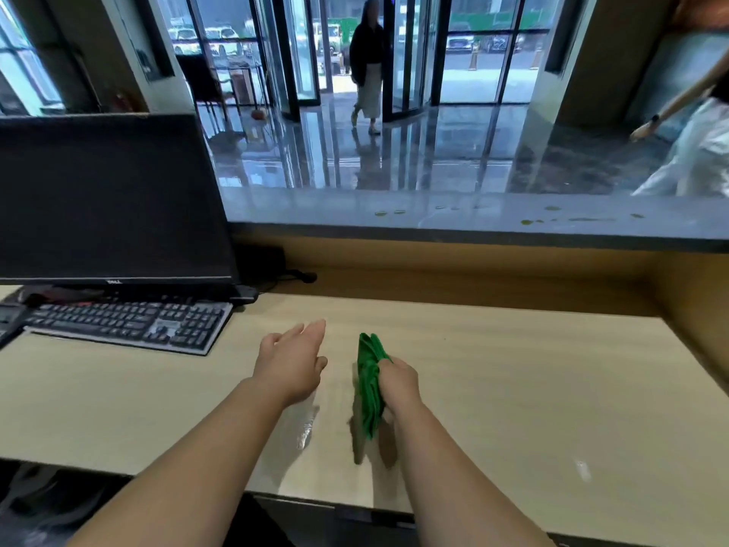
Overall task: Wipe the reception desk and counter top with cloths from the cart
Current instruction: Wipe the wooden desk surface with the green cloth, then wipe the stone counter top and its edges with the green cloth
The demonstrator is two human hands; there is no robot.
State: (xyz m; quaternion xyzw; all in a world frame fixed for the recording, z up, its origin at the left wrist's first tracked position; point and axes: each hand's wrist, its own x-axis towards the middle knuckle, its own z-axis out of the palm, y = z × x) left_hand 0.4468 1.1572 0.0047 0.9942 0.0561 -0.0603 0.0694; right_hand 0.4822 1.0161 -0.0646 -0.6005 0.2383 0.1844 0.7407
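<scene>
My right hand grips a bunched green cloth held just above the pale wooden reception desk, near its middle. The cloth hangs down from my fist and casts a shadow on the wood. My left hand hovers flat beside it, fingers apart, holding nothing. Beyond the desk runs the raised grey counter top, which carries several small yellowish spots at its right half.
A dark monitor and a black keyboard stand at the desk's left. A wet streak glints by my left forearm. In the lobby beyond, one person walks at the glass doors and another passes at far right.
</scene>
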